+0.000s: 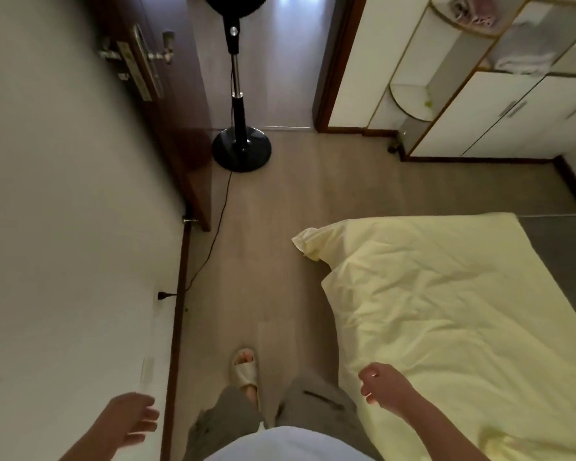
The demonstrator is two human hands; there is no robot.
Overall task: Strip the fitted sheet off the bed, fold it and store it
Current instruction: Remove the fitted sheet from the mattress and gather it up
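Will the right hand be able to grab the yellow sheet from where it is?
Probably yes. The right hand hangs right over the near edge of the yellow sheet, seems to hold nothing, and nothing lies between them.

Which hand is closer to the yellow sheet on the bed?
Right. The right hand is over the near edge of the yellow sheet; the left hand is away from it, beside the wall.
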